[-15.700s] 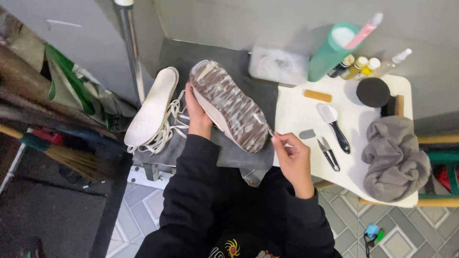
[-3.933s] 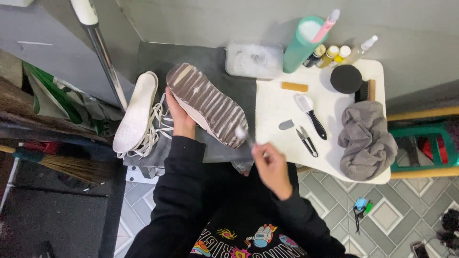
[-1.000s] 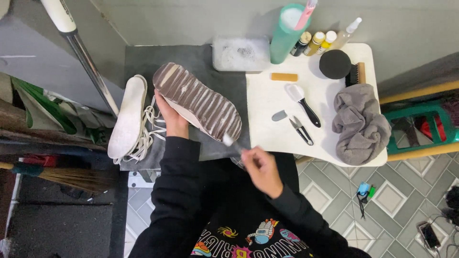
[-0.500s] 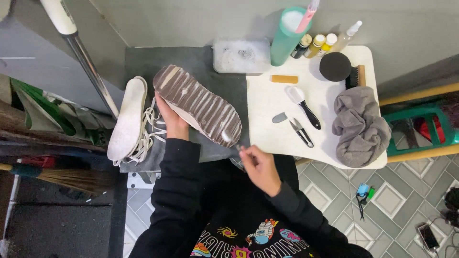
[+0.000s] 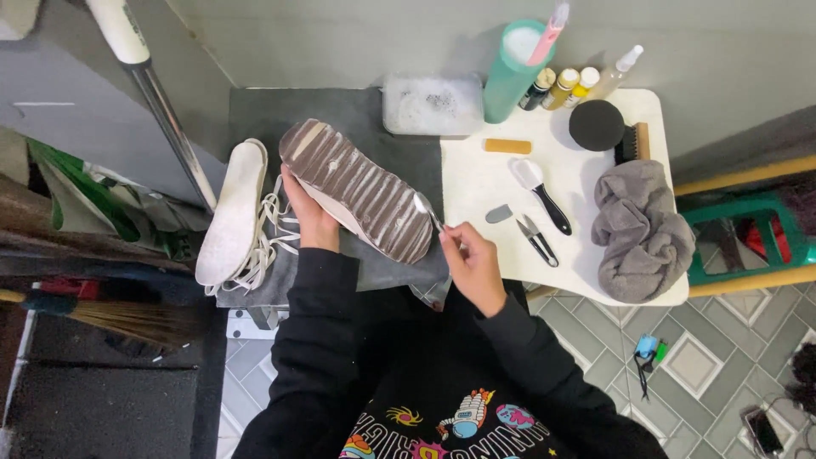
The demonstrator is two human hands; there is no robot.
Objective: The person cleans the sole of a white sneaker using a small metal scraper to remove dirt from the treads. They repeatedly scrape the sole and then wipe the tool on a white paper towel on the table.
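My left hand (image 5: 310, 217) grips a shoe (image 5: 357, 189) by its side and holds it sole-up over a dark grey mat (image 5: 340, 110). The ribbed sole is brown with pale streaks. My right hand (image 5: 472, 263) pinches the handle of a small brush (image 5: 427, 212); its whitish head rests against the right edge of the sole. A white insole (image 5: 231, 211) and loose white laces (image 5: 270, 240) lie left of the shoe.
A white table (image 5: 510, 183) carries a tan block, a grey chip, a black-handled brush, small snips, a grey cloth (image 5: 643, 231), a black round sponge and small bottles. A foamy tray (image 5: 427, 104) and teal cup (image 5: 512, 72) stand behind. A metal pole (image 5: 166, 119) leans at left.
My right hand has risen and moved right, carrying the brush head from the sole's lower tip up to its right edge. The shoe stays put in my left hand.
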